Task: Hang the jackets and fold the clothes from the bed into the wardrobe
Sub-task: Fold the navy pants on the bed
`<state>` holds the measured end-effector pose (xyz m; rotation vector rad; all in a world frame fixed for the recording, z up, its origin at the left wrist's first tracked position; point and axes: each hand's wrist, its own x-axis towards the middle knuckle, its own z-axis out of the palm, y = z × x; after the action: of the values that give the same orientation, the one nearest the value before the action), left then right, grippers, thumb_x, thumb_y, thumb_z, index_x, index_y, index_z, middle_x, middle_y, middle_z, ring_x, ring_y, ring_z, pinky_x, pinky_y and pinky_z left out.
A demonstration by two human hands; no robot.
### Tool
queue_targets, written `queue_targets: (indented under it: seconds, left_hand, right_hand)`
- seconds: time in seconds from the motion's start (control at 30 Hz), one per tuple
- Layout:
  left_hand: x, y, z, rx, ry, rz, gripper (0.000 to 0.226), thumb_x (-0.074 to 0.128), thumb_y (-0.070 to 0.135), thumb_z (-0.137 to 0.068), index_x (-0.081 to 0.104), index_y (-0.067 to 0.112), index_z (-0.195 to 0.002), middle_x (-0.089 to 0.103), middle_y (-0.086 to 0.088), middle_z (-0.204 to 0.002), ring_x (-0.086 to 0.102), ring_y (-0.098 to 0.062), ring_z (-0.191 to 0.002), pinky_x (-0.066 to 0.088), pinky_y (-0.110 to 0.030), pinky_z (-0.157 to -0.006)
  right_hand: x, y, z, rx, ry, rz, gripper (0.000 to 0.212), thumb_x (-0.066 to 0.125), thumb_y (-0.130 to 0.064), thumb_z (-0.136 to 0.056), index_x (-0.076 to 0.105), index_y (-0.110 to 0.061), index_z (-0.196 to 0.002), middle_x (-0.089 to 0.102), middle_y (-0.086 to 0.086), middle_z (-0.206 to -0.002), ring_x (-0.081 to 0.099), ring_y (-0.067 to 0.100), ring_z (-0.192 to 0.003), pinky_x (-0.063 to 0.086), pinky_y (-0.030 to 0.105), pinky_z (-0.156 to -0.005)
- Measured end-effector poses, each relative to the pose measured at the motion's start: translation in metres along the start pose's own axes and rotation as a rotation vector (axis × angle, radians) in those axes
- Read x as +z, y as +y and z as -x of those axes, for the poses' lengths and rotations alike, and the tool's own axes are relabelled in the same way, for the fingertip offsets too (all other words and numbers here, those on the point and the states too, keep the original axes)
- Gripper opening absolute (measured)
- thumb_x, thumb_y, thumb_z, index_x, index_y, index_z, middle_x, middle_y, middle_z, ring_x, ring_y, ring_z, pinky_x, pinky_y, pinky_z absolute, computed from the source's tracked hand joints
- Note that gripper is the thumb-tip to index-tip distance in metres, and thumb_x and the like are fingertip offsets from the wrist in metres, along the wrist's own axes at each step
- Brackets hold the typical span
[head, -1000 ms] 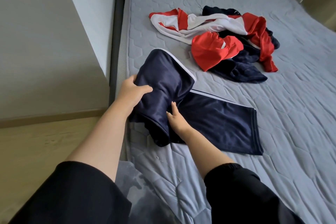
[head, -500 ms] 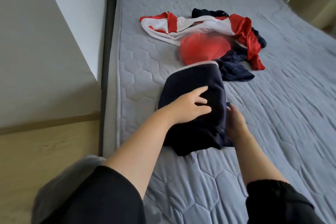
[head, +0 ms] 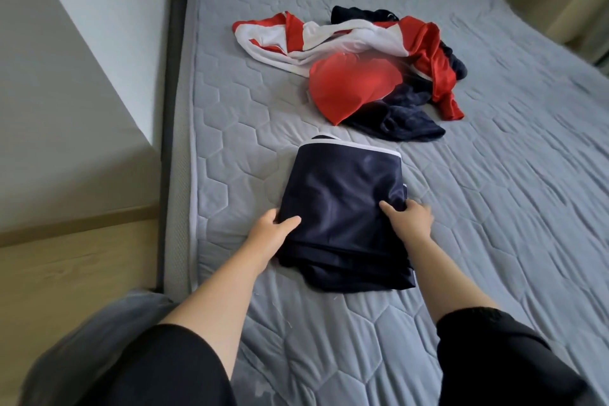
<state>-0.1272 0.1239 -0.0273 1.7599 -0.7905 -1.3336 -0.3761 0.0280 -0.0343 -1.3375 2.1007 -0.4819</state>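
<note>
Navy track trousers [head: 342, 208], half-folded a second before, were folded square and gripped by left hand [head: 270, 234] and right hand [head: 410, 217]; wardrobe-ready.

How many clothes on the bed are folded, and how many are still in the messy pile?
Folded: 1, the navy garment held by the left hand and right hand.
Messy pile, pieces I can tell apart: 3, red-and-white jacket, red piece, dark navy piece.
Total: 4, though the tangle may hide more.
</note>
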Motion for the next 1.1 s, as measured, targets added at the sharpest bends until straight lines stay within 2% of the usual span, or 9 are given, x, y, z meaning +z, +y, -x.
queue_targets:
  seconds: [0.13, 0.27, 0.33, 0.43, 0.6, 0.77, 0.93, 1.03, 1.1]
  left_hand:
    - [0.008, -0.002, -0.001, -0.010, -0.039, 0.083, 0.030, 0.071, 0.021, -0.083, 0.059, 0.023, -0.110, 0.068, 0.004, -0.100, 0.063, -0.009, -0.089, 0.050, -0.024, -0.074]
    - [0.006, -0.002, 0.000, -0.025, -0.100, 0.071, 0.031, 0.074, 0.016, -0.080, 0.058, 0.027, -0.105, 0.067, 0.010, -0.096, 0.062, -0.005, -0.087, 0.048, -0.021, -0.071]
    - [0.004, -0.002, 0.001, -0.018, -0.083, 0.021, 0.031, 0.074, 0.017, -0.080, 0.058, 0.026, -0.105, 0.067, 0.006, -0.100, 0.062, -0.011, -0.092, 0.047, -0.024, -0.078]
    - [0.001, 0.002, 0.003, -0.017, -0.004, -0.022, 0.023, 0.067, 0.026, -0.086, 0.059, 0.023, -0.108, 0.066, 0.000, -0.110, 0.061, -0.018, -0.100, 0.047, -0.029, -0.087]
    - [-0.011, 0.019, 0.009, -0.205, -0.056, 0.340, 0.027, 0.044, 0.036, -0.099, 0.050, 0.018, -0.118, 0.059, -0.009, -0.120, 0.059, -0.027, -0.104, 0.047, -0.042, -0.092]
    - [-0.043, 0.029, 0.009, -0.149, -0.021, 0.682, 0.033, 0.036, 0.041, -0.100, 0.049, 0.017, -0.118, 0.059, -0.010, -0.116, 0.056, -0.027, -0.111, 0.038, -0.041, -0.096]
    - [-0.074, 0.035, 0.009, -0.155, 0.176, 0.949, 0.036, 0.031, 0.042, -0.099, 0.055, 0.017, -0.107, 0.061, -0.010, -0.115, 0.055, -0.029, -0.112, 0.037, -0.040, -0.098]
    - [-0.084, 0.031, 0.012, -0.179, 0.593, 0.716, 0.036, 0.039, 0.030, -0.098, 0.054, 0.006, -0.120, 0.060, -0.012, -0.113, 0.057, -0.028, -0.104, 0.045, -0.033, -0.083]
    - [-0.082, 0.028, 0.017, -0.125, 0.691, 0.452, 0.034, 0.045, 0.023, -0.095, 0.057, 0.003, -0.120, 0.059, -0.009, -0.103, 0.056, -0.026, -0.096, 0.042, -0.027, -0.069]
  right_hand:
    - [-0.001, 0.003, 0.005, 0.166, -0.045, -0.387, 0.063, 0.081, -0.041, -0.071, 0.052, -0.005, -0.114, 0.060, 0.009, -0.111, 0.060, 0.025, -0.096, 0.049, 0.034, -0.080]
    - [-0.010, -0.006, 0.013, 0.352, -0.407, -0.634, 0.048, 0.082, -0.033, -0.072, 0.065, -0.006, -0.107, 0.072, 0.013, -0.100, 0.069, 0.027, -0.088, 0.057, 0.037, -0.076]
    - [-0.018, -0.018, 0.020, 0.359, -0.507, -0.673, 0.037, 0.078, -0.028, -0.076, 0.067, -0.008, -0.105, 0.075, 0.010, -0.089, 0.072, 0.023, -0.077, 0.057, 0.030, -0.060]
    - [-0.025, -0.053, 0.027, 0.142, -0.295, -0.682, 0.030, 0.077, -0.013, -0.075, 0.066, -0.007, -0.102, 0.072, 0.005, -0.075, 0.068, 0.017, -0.062, 0.050, 0.021, -0.048]
    - [-0.046, -0.155, 0.052, -0.526, 0.079, -0.303, 0.019, 0.073, -0.018, -0.069, 0.055, -0.020, -0.075, 0.061, -0.006, -0.068, 0.054, 0.015, -0.064, 0.038, 0.020, -0.054]
    - [-0.049, -0.210, 0.095, -1.197, 0.414, 0.144, 0.028, 0.069, -0.009, -0.066, 0.062, -0.011, -0.093, 0.064, 0.010, -0.068, 0.058, 0.037, -0.061, 0.036, 0.031, -0.047]
    - [-0.003, -0.176, 0.114, -1.392, 0.184, 0.666, 0.051, 0.056, -0.005, -0.076, 0.054, -0.008, -0.127, 0.063, 0.006, -0.103, 0.055, 0.033, -0.090, 0.047, 0.039, -0.061]
    - [0.039, -0.120, 0.120, -1.298, -0.134, 0.959, 0.061, 0.052, -0.004, -0.084, 0.033, -0.011, -0.142, 0.049, 0.006, -0.124, 0.047, 0.028, -0.108, 0.042, 0.038, -0.069]
    - [0.055, -0.091, 0.123, -1.206, -0.253, 1.005, 0.070, 0.054, -0.003, -0.084, 0.025, -0.013, -0.146, 0.041, 0.006, -0.134, 0.045, 0.027, -0.111, 0.045, 0.038, -0.070]
